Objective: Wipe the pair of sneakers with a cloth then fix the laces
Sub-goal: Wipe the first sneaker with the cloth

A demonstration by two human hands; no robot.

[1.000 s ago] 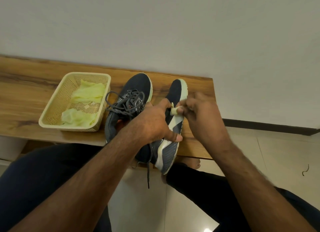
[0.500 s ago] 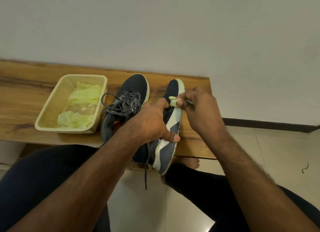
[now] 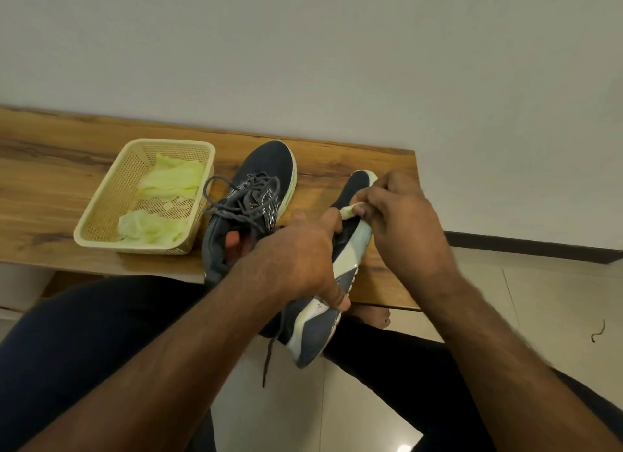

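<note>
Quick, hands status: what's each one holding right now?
Left hand: grips the tilted sneaker.
Right hand: pinches a small cloth against that sneaker.

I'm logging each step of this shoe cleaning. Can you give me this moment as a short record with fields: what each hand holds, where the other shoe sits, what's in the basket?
left hand: left hand grips the held sneaker, tilted on its side
right hand: right hand pinches a small cloth against that sneaker near its toe
other sneaker: second sneaker rests on the wooden bench, laces loose
basket: yellow basket left of it, holding pale green cloths
stage: wiping under way; laces not yet fixed
</note>
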